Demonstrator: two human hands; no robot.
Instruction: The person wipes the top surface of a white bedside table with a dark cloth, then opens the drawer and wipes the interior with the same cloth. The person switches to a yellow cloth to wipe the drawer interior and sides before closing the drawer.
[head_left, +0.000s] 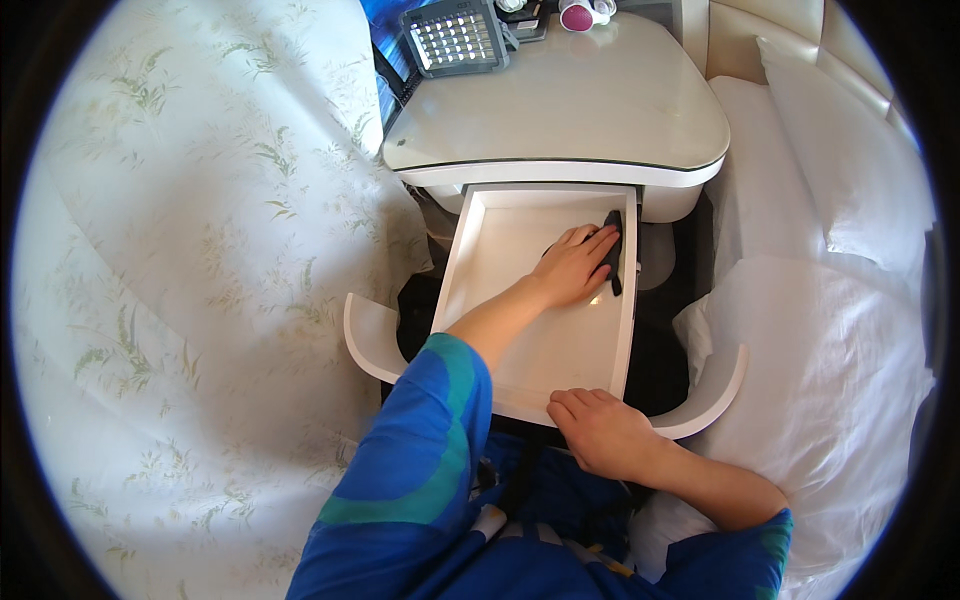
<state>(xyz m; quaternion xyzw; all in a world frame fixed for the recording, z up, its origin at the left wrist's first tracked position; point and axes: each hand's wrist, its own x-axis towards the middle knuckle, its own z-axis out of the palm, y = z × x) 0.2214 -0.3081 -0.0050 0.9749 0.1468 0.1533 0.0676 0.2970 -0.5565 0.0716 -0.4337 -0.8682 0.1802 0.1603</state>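
Observation:
A white drawer is pulled out from under a glossy cream bedside table. My left hand reaches into it and presses a dark cloth against the inner side of the right wall, towards the back. The cloth lies partly under my fingers. My right hand grips the top edge of the drawer's curved front panel, near its middle. Apart from the cloth, no object shows inside the drawer.
A grey LED work lamp stands on the table's back left, with a pink-and-white object behind. A patterned pale sheet hangs at left. White bedding and a pillow lie at right.

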